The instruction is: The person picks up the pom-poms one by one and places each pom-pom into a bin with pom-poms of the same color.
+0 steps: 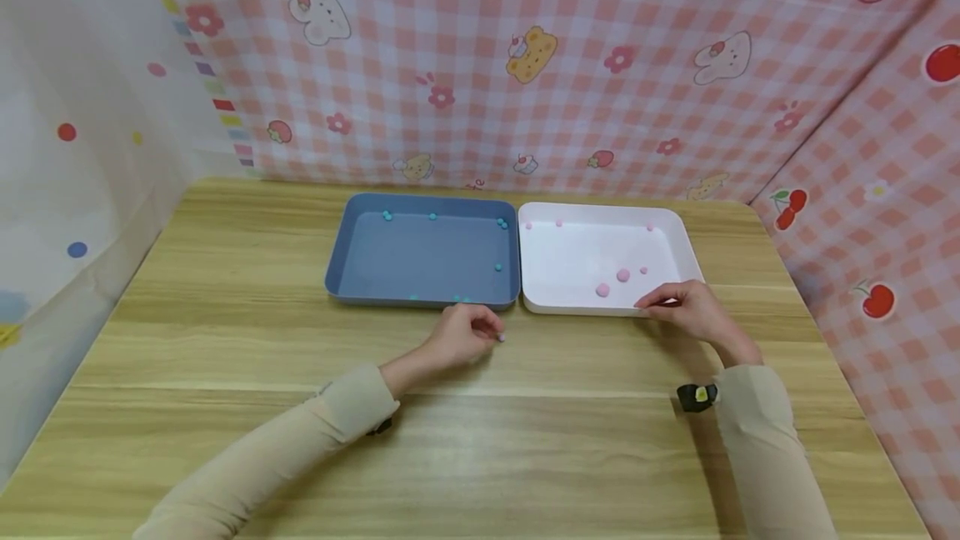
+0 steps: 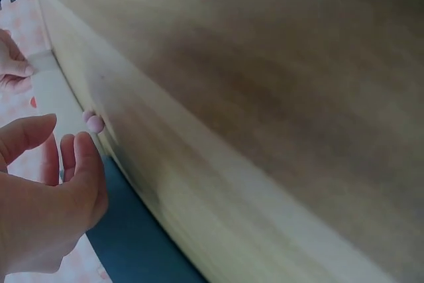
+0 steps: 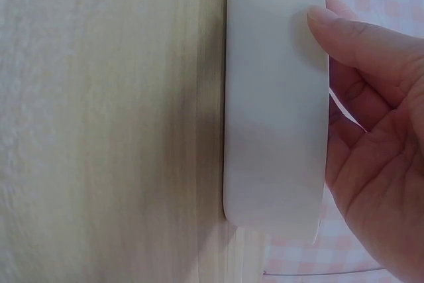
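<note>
My left hand point(image 1: 459, 335) is in front of the blue-grey tray point(image 1: 427, 304), thumb and fingers loosely bent with a gap between them. Just beyond its fingertips, on the wooden table, are two small pinkish balls point(image 2: 96, 124), close together in the left wrist view. At the white tray point(image 1: 581, 309), my right hand point(image 1: 693, 309) grips the front rim near the right corner. The right wrist view has the thumb point(image 3: 324, 18) on the tray's outer wall and the other fingers over the rim, partly hidden. Pink balls point(image 1: 623, 275) of differing sizes lie in the white tray.
Several small teal balls point(image 1: 498, 267) lie in the blue-grey tray, mostly along its edges. Both trays stand side by side at the back of the wooden table point(image 1: 480, 457). Behind them hangs a pink checked cloth point(image 1: 480, 132), with another cloth on the right side.
</note>
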Motion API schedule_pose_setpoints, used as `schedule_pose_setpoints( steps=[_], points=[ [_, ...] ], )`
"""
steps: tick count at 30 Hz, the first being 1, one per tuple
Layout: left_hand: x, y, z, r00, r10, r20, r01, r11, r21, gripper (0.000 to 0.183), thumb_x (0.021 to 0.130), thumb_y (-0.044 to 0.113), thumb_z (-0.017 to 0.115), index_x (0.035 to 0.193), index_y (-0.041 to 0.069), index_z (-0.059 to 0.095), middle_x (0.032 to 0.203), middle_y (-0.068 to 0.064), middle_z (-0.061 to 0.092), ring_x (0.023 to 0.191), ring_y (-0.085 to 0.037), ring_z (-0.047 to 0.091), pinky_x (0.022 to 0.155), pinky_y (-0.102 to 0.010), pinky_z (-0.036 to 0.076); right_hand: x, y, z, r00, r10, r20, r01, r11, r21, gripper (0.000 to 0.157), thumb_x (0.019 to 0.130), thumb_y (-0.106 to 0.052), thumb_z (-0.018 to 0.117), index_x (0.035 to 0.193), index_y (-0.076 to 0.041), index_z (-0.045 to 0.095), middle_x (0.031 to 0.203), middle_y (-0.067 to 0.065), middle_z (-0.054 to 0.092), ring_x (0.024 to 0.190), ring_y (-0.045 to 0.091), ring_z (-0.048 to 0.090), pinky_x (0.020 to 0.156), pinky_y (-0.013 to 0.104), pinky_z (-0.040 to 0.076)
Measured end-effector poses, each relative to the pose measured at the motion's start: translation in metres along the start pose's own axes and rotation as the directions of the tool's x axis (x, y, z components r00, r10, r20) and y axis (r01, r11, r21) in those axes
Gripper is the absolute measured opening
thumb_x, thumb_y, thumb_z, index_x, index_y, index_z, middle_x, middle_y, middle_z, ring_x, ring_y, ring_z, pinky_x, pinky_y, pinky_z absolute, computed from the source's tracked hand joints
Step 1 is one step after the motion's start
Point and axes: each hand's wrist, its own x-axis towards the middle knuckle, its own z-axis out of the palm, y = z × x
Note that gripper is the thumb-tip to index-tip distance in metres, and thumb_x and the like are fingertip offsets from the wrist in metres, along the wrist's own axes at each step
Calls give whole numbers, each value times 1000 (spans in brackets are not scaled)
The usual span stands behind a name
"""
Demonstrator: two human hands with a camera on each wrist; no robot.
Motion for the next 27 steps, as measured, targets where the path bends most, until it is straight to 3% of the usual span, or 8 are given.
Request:
schedule_pose_setpoints(
  steps=[7, 16, 27],
  points=[
    [1, -4, 2, 998, 52, 33, -55, 995, 81, 22, 67, -14, 57, 80, 0, 69, 78, -7, 67, 70, -12, 59, 64, -19, 48, -1, -3, 0, 1000, -7, 4, 7, 1000, -18, 6, 80, 6, 68, 85, 5, 71, 81, 19, 69, 70, -2, 56, 59, 14, 47],
    [0, -6, 3, 989, 140, 45, -146, 974, 174, 30, 61, -16, 50, 79, 0, 68, 80, -8, 65, 75, -17, 60, 65, -19, 47, -5, -38, -3, 1000, -26, 7, 26, 1000, -11, 5, 79, 12, 66, 83, 11, 69, 78, 23, 66, 69, 1, 57, 59, 14, 47],
    [-1, -10, 5, 982, 183, 52, -190, 960, 208, 33, 59, -18, 43, 75, 0, 66, 77, -6, 59, 71, -17, 56, 63, -22, 48, -3, -22, -1, 1000, -19, -4, 19, 1000, -10, 5, 79, 11, 66, 83, 10, 70, 78, 23, 67, 68, 0, 56, 58, 13, 47]
  ],
)
